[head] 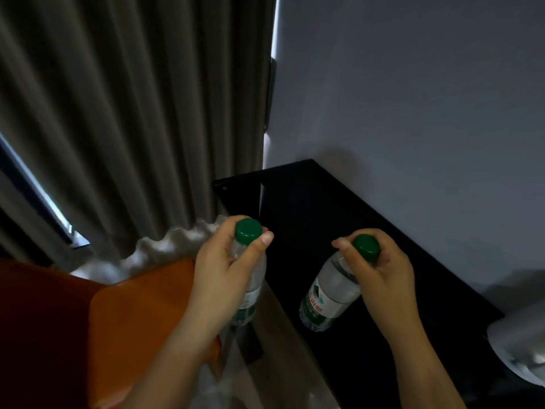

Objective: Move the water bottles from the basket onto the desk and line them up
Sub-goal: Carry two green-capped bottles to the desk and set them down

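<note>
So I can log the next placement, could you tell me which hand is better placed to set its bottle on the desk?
Probably the right hand: its bottle hangs over the black desk. The left hand holds the other bottle at the desk's edge, partly over the floor beside the orange chair.

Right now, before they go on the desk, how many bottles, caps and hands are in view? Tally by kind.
Water bottles: 2 (left-hand bottle, right-hand bottle)
Green caps: 2 (left cap, right cap)
Hands: 2 (left hand, right hand), each gripping a bottle near its neck
Total: 6
</note>
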